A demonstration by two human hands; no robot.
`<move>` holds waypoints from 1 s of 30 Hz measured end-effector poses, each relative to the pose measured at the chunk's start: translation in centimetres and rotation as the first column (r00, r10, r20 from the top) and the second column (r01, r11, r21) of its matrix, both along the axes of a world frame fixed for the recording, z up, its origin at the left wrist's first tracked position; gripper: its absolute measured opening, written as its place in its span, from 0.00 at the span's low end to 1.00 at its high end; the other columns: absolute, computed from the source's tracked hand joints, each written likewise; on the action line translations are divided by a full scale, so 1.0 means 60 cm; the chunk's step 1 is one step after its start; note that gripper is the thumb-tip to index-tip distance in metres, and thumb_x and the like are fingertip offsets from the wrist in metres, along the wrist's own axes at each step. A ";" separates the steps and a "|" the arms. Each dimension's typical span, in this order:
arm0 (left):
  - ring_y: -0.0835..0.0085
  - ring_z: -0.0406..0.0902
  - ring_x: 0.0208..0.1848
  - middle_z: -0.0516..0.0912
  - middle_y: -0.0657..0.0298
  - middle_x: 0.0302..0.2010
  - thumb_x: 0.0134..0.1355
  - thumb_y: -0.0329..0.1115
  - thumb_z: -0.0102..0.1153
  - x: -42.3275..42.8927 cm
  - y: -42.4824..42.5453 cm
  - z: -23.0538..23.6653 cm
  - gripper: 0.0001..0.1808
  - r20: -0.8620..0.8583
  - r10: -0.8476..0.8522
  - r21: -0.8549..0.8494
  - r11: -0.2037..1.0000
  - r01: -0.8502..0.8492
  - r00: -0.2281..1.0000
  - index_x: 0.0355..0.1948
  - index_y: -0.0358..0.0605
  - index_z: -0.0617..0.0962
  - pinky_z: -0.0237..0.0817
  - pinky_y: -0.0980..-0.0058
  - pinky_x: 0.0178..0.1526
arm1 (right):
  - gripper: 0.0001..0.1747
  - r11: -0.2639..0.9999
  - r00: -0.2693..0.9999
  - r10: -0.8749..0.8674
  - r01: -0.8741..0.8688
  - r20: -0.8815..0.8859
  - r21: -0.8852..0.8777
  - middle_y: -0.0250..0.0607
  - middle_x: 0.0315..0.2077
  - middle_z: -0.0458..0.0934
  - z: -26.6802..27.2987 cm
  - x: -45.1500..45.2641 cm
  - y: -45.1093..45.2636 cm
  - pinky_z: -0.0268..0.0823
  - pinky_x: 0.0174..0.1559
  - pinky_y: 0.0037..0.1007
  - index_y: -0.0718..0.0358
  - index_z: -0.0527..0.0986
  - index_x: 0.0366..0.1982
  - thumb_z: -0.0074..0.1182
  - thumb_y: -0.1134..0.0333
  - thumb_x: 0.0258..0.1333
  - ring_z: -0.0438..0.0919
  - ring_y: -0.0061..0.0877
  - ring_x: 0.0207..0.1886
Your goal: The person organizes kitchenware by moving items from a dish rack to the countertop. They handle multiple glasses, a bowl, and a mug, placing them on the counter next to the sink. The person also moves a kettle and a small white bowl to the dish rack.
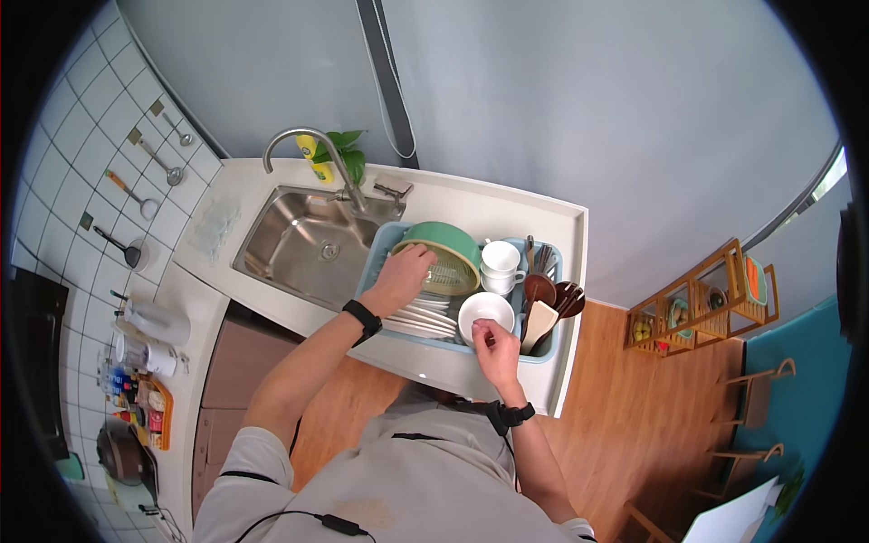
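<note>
A blue dish rack stands on the counter beside the sink. My left hand is at the near left edge of a green bowl tilted on its side in the rack; whether it grips the rim is hidden. White plates stand below this hand. My right hand has its fingertips close together over the near side of a white bowl; a grip on it cannot be made out. Two stacked white cups sit behind that bowl. At the rack's right end are a light spatula and dark utensils.
A steel sink with a curved faucet lies left of the rack. Behind it stand a yellow bottle and a leafy plant. The counter's raised edge is at right. A wooden shelf stands beyond.
</note>
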State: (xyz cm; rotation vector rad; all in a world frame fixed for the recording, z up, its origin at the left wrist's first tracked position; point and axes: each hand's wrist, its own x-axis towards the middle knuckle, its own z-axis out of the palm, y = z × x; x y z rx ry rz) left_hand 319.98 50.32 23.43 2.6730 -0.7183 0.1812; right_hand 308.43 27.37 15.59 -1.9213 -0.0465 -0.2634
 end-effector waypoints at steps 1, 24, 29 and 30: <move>0.57 0.78 0.52 0.80 0.59 0.44 0.57 0.23 0.62 0.002 0.000 -0.001 0.12 0.009 -0.004 -0.006 1.000 0.004 1.000 0.43 0.44 0.80 0.74 0.57 0.49 | 0.08 1.000 1.000 0.003 -0.003 0.002 -0.006 0.45 0.23 0.82 0.000 0.002 -0.001 0.72 0.29 0.30 0.64 0.83 0.38 0.61 0.66 0.63 0.80 0.31 0.22; 0.50 0.78 0.54 0.80 0.54 0.51 0.60 0.25 0.61 0.016 -0.010 -0.016 0.17 0.001 0.038 -0.058 0.998 -0.038 0.999 0.51 0.39 0.79 0.73 0.55 0.55 | 0.08 0.992 1.000 0.016 -0.013 0.022 -0.124 0.44 0.28 0.84 0.003 0.001 0.003 0.74 0.32 0.34 0.63 0.83 0.37 0.60 0.66 0.63 0.82 0.34 0.26; 0.49 0.78 0.57 0.79 0.51 0.58 0.61 0.26 0.62 -0.006 0.000 -0.018 0.21 -0.011 0.037 -0.123 0.992 -0.039 0.999 0.56 0.40 0.78 0.72 0.57 0.58 | 0.08 0.993 1.000 0.020 -0.017 0.023 -0.114 0.45 0.29 0.85 0.005 -0.001 0.010 0.75 0.31 0.34 0.63 0.83 0.37 0.61 0.66 0.63 0.82 0.34 0.26; 0.48 0.78 0.57 0.79 0.50 0.58 0.61 0.26 0.63 -0.008 -0.003 -0.009 0.21 -0.010 0.035 -0.137 0.990 -0.037 0.999 0.57 0.40 0.78 0.72 0.57 0.58 | 0.08 0.992 1.000 0.018 -0.015 0.026 -0.124 0.45 0.29 0.85 0.005 0.000 0.009 0.75 0.31 0.34 0.63 0.83 0.37 0.61 0.66 0.62 0.83 0.34 0.26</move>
